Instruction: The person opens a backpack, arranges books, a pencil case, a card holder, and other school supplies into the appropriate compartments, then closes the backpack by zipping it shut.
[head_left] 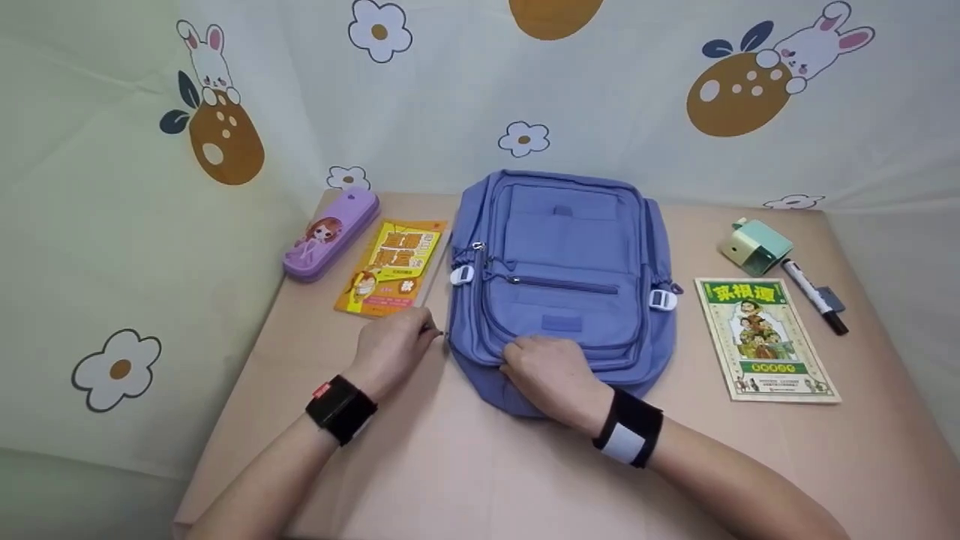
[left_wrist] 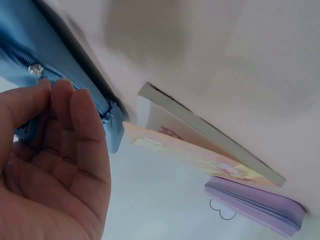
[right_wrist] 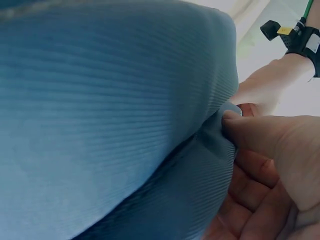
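A blue-purple backpack (head_left: 570, 247) lies on the table with its front pocket side up. At its lower left edge my left hand (head_left: 396, 346) pinches a zipper pull. The left wrist view shows the metal zipper slider (left_wrist: 36, 70) just beyond the fingertips, on the zipper track; the pull itself is mostly hidden by the fingers. My right hand (head_left: 553, 375) grips the fabric at the bag's bottom front edge. In the right wrist view, the thumb presses a fold of the ribbed-looking cloth (right_wrist: 215, 135) against the fingers.
Left of the bag lie an orange-yellow book (head_left: 394, 266) and a purple pencil case (head_left: 332, 234). To the right are a green comic-style book (head_left: 766, 341), a mint-green pencil sharpener (head_left: 757, 246) and a black-and-white marker (head_left: 814, 296). A patterned curtain (head_left: 450, 97) hangs behind the table.
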